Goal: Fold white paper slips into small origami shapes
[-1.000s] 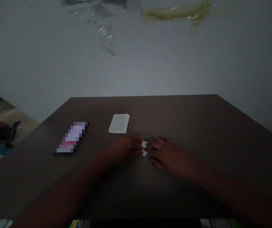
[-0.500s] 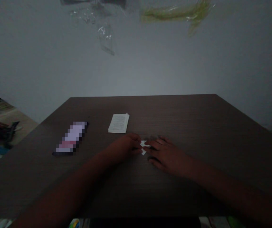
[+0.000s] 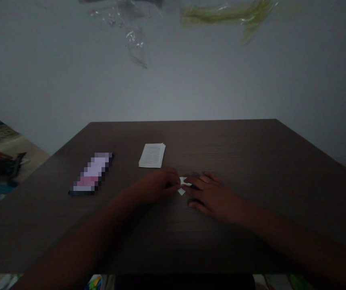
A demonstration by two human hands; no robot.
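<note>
Shifted slightly toward the bench's (image 3: pixel 221 141) far edge, the small folded white paper (image 3: pixel 181 191) lay between both hands. Curled fingers (image 3: pixel 174 184) of the left hand (image 3: pixel 157 186) touched its near side, while spread fingers (image 3: pixel 197 181) of the right hand (image 3: pixel 212 197) rested over it.

- I'm watching a plain grey wall (image 3: pixel 173 76) rising beyond the far edge of the dark wood table (image 3: pixel 191 133)
- I'm seeing clear plastic (image 3: pixel 135 40) and greenish wrap (image 3: pixel 227 16) along the wall's top
- I'm catching a beige floor (image 3: pixel 32 159) past the left edge
</note>
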